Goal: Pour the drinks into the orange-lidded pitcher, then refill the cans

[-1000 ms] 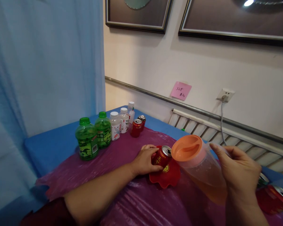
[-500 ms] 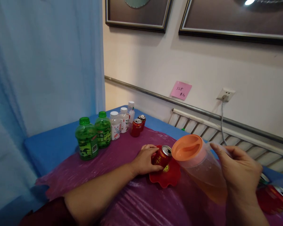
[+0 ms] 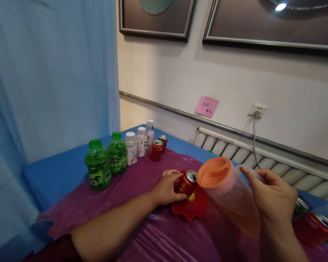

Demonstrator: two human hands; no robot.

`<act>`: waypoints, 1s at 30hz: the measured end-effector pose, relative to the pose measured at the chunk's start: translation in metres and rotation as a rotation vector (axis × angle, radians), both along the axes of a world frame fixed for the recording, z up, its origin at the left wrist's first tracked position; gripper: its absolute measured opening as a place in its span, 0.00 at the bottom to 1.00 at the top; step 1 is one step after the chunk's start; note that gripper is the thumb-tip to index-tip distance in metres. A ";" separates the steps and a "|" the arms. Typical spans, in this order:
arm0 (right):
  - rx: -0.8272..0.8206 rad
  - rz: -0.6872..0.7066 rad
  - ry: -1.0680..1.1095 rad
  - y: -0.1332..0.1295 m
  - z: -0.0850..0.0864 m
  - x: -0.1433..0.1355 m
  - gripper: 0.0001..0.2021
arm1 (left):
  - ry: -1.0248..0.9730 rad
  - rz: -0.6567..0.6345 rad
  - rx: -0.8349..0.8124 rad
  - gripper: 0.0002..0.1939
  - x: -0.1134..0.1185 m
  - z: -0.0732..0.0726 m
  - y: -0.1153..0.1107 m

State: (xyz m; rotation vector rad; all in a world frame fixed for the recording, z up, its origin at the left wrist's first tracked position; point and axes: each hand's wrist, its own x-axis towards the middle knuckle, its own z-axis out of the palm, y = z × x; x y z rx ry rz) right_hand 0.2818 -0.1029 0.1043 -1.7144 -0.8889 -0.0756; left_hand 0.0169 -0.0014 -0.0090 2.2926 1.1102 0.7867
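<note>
My left hand [image 3: 168, 188] is wrapped round a red can [image 3: 186, 183], which leans to the right over a red scalloped mat [image 3: 192, 207]. In my right hand [image 3: 274, 196] is the handle of a clear pitcher [image 3: 235, 203] with an orange lid [image 3: 215, 172]. Tilted to the left, the pitcher holds brownish liquid, and its lid's edge is beside the can's top. Whether any liquid passes between them cannot be made out.
Green bottles [image 3: 98, 165], white-capped bottles [image 3: 131, 149] and red cans [image 3: 156, 150] stand at the back left on purple plastic sheeting [image 3: 142, 233]. More cans [image 3: 315, 228] are at the right edge. A radiator [image 3: 235, 147] runs along the wall.
The view has shifted slightly, so the things on the table appear a little lower and further left. Both hands keep their holds on the can and the pitcher.
</note>
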 end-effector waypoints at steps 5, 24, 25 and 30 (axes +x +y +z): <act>-0.002 0.000 0.000 0.000 -0.001 0.002 0.23 | -0.008 -0.004 0.004 0.42 0.000 0.001 0.000; -0.005 -0.012 -0.023 0.000 -0.004 0.005 0.23 | 0.006 -0.015 0.020 0.41 0.001 -0.001 0.001; -0.008 -0.015 -0.022 0.000 -0.004 0.005 0.23 | 0.008 -0.013 0.020 0.42 0.001 0.000 0.000; -0.019 -0.021 -0.009 0.001 -0.004 0.005 0.23 | 0.006 -0.007 0.031 0.41 0.001 -0.001 -0.001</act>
